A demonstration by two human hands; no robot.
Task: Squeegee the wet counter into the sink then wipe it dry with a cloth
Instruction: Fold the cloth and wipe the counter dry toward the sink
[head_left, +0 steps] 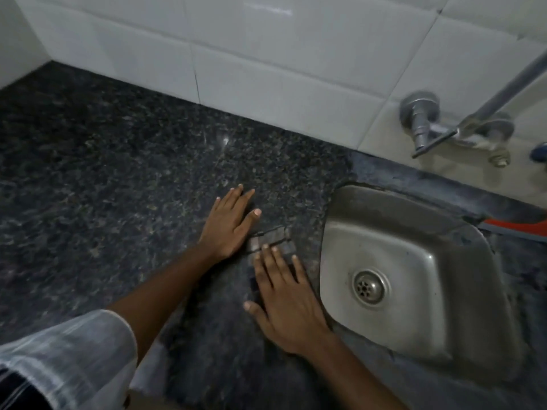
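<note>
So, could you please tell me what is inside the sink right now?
The sink looks empty: only bare steel and the round drain strainer at the bottom show. No squeegee or cloth lies in it. The basin is in full view; neither of the hands covers it.

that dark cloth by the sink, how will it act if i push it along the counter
Probably floppy: the cloth lies flat on the counter with a creased fold showing between the left hand and right hand. It would likely bunch up unless pressed under flat palms. It looks thin, so probably light, though heavier if soaked.
</note>
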